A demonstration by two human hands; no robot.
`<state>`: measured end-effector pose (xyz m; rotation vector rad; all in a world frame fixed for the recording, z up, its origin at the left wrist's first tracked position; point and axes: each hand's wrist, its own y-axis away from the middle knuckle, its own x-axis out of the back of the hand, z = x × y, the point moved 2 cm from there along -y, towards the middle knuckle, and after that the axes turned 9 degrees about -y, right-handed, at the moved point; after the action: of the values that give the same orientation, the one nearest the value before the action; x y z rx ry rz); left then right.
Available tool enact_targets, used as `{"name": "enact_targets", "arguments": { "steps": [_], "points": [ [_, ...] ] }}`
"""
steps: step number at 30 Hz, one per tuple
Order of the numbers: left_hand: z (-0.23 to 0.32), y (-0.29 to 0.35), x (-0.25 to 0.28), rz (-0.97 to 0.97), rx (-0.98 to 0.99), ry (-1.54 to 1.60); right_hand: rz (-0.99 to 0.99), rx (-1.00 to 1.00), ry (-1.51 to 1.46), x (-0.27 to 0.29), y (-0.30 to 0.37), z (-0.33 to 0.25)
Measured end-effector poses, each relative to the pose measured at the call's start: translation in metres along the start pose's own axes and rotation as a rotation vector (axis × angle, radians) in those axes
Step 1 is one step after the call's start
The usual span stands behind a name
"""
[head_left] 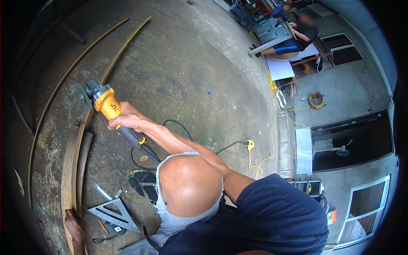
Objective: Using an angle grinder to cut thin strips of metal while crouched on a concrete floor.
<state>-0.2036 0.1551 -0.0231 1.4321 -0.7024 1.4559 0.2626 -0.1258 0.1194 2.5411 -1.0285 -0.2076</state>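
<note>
Beneath you, the stained concrete floor [182, 85] carries long wooden strips [69, 170], a triangular metal square [123, 211], a tape measure [116, 230] and a yellow socket [249, 143].

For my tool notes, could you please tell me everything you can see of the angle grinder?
The angle grinder has a yellow body that looks plastic, a grey, metal-looking head and a dark rear handle. A thin, greyish-green disc sits on the head. A black cord leaves the rear end. It slants over the concrete floor, head forward and left, the right hand wrapped around its body. The disc is near a long wooden strip; whether they touch, I cannot tell.
</note>
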Motion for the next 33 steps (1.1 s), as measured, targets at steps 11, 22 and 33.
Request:
{"name": "enact_targets", "arguments": {
  "steps": [11,22,33],
  "points": [
    [-0.045,0.017,-0.026,-0.069,0.074,0.559,0.042,-0.043,-0.095,-0.008,0.002,-0.017],
    [0.050,-0.027,0.102,-0.802,0.453,1.287,0.059,-0.157,-0.021,0.020,0.029,-0.025],
    [0.040,-0.021,0.068,-0.960,0.585,1.236,0.046,-0.172,0.120,0.029,0.034,-0.016]
  ]
}}
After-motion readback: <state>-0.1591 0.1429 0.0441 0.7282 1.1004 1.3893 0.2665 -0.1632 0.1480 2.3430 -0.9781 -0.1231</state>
